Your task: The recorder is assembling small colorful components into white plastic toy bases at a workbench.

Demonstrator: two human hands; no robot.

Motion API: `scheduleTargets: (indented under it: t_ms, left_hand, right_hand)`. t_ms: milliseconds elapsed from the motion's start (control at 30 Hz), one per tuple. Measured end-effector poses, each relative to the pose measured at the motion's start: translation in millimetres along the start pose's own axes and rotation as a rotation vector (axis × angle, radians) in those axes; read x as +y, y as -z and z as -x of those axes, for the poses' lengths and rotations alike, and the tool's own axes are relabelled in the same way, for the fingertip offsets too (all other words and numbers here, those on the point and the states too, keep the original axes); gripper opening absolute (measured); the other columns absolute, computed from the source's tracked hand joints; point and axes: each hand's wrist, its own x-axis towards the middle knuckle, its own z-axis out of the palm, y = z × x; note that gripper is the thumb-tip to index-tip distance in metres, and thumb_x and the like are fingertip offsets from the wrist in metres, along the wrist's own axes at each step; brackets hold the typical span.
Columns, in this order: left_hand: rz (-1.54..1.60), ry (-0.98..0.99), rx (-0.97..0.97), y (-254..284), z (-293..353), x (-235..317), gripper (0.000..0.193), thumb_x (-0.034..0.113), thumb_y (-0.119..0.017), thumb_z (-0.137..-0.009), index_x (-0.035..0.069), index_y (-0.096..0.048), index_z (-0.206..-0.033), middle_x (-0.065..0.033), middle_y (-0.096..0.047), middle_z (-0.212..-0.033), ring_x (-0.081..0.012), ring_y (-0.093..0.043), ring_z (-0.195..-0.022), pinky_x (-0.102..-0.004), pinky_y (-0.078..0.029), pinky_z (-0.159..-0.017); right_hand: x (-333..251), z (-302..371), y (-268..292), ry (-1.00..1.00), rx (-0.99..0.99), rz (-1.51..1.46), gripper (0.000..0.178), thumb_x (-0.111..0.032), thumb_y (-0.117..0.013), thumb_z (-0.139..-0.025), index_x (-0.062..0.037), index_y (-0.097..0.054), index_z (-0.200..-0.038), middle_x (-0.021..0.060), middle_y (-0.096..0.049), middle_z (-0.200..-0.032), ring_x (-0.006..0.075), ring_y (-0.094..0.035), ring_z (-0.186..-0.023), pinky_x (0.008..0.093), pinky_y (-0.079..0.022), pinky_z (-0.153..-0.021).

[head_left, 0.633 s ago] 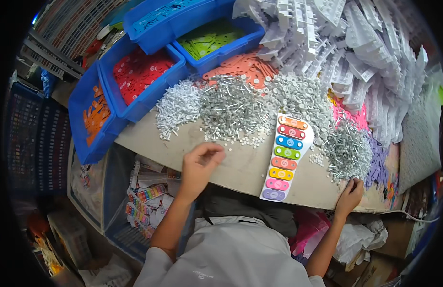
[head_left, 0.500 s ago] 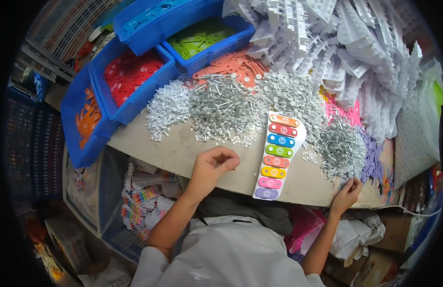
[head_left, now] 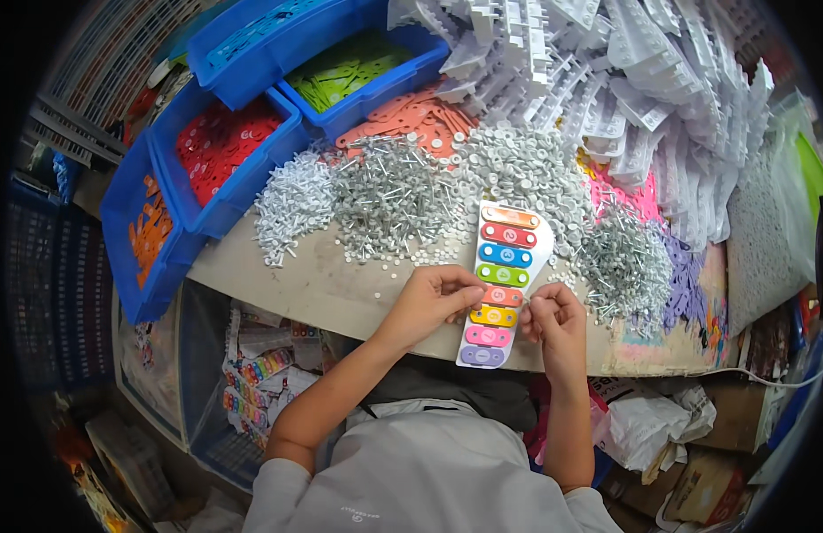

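Observation:
A toy xylophone (head_left: 490, 316) with a white base and a column of coloured bars lies on the table's front edge. The upper bars carry white round caps at their ends; small grey pin heads show on the lower ones. My left hand (head_left: 440, 302) is closed, its fingertips at the left end of the coral bar. Beside the right edge, level with the coral and yellow bars, my right hand (head_left: 555, 322) is pinched. Whatever either pinch holds is too small or hidden to make out.
Behind lie heaps of metal pins (head_left: 394, 191), white caps (head_left: 522, 173) and small white pegs (head_left: 292, 200). More pins (head_left: 626, 266) are at right. Blue bins (head_left: 292, 124) of coloured bars stand at left. White xylophone bases (head_left: 642, 107) are piled at the back right.
My right hand has come left from the right pin heap to the xylophone. My left hand has moved right to the coral bar. The whole view has shifted slightly.

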Motion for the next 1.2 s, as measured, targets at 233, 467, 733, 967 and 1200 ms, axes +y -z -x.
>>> scheduleTargets:
  t_ms: [233, 467, 733, 967, 1200]
  left_hand:
    - [-0.056, 0.024, 0.003, -2, -3, 1, 0.017, 0.014, -0.07, -0.095, -0.002, -0.07, -0.103, -0.0017, -0.068, -0.08, -0.0033, -0.055, -0.064, -0.0183, -0.039, -0.053]
    - [-0.076, -0.009, 0.022, -1, -7, -5, 0.023, 0.013, -0.07, -0.096, -0.002, -0.063, -0.112, -0.0019, -0.067, -0.078, -0.004, -0.057, -0.065, -0.0201, -0.043, -0.055]
    - [-0.568, 0.057, 0.005, 3, -13, 6, 0.062, 0.031, -0.077, -0.09, -0.004, -0.042, -0.127, -0.0066, -0.065, -0.069, -0.0087, -0.06, -0.06, -0.0235, -0.042, -0.052]
    - [-0.302, 0.265, -0.267, -5, -30, 39, 0.072, 0.034, -0.079, -0.087, -0.001, -0.041, -0.137, -0.0094, -0.068, -0.096, -0.0079, -0.056, -0.058, -0.0234, -0.043, -0.049]
    - [-0.356, 0.238, -0.184, -4, -28, 27, 0.067, 0.028, -0.078, -0.089, 0.0, -0.043, -0.139, -0.001, -0.065, -0.076, -0.0034, -0.05, -0.051, -0.0205, -0.035, -0.044]
  right_hand:
    - [-2, -5, -3, 0.003, -0.016, 0.074, 0.011, -0.015, -0.062, -0.099, -0.0051, -0.058, -0.097, 0.0016, -0.065, -0.075, 0.0056, -0.057, -0.061, 0.0185, -0.042, -0.054]
    - [-3, -10, -2, -0.041, -0.093, 0.13, 0.012, -0.015, -0.063, -0.099, -0.0047, -0.057, -0.096, 0.0015, -0.064, -0.072, 0.0052, -0.056, -0.06, 0.0185, -0.041, -0.053]
    - [-8, -15, 5, -0.192, -0.091, 0.373, 0.025, -0.028, -0.065, -0.099, -0.0051, -0.058, -0.094, 0.0017, -0.062, -0.064, 0.0063, -0.053, -0.048, 0.0208, -0.036, -0.041]
    - [-7, -20, 10, -0.277, -0.206, 0.283, 0.034, -0.035, -0.062, -0.101, -0.0024, -0.063, -0.094, 0.0011, -0.06, -0.064, 0.007, -0.055, -0.049, 0.0216, -0.041, -0.044]
    - [12, -24, 4, -0.203, -0.167, 0.382, 0.035, -0.031, -0.063, -0.101, 0.0, -0.059, -0.085, 0.0016, -0.056, -0.059, 0.0097, -0.057, -0.048, 0.0264, -0.045, -0.043]
